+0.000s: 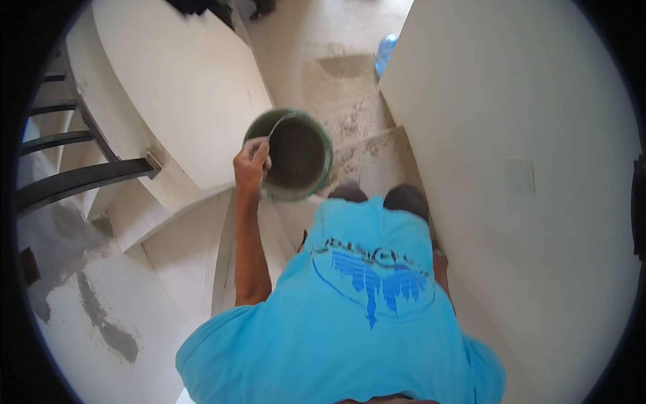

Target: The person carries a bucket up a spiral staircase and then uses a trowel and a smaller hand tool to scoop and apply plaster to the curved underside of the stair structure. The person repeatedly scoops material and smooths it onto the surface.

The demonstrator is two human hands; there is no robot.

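Observation:
My left hand (252, 163) is closed around the thin wire handle of a round bucket (328, 158) with a green rim. The bucket hangs in front of me, a little to the left, over the stairs. Its inside is grey and dark toward the bottom; whether anything lies in it I cannot tell. Only a strip of my right forearm (441, 275) shows beside the turquoise shirt (363, 337), close to the wall. The right hand itself is hidden.
Dusty, stained steps (370, 151) lie ahead beyond my knees. A pale wall (525, 222) runs along the right, and a low curved wall (175, 81) on the left. Dark metal bars (87, 180) stick out at far left. A blue-tinted plastic bottle (385, 54) stands ahead.

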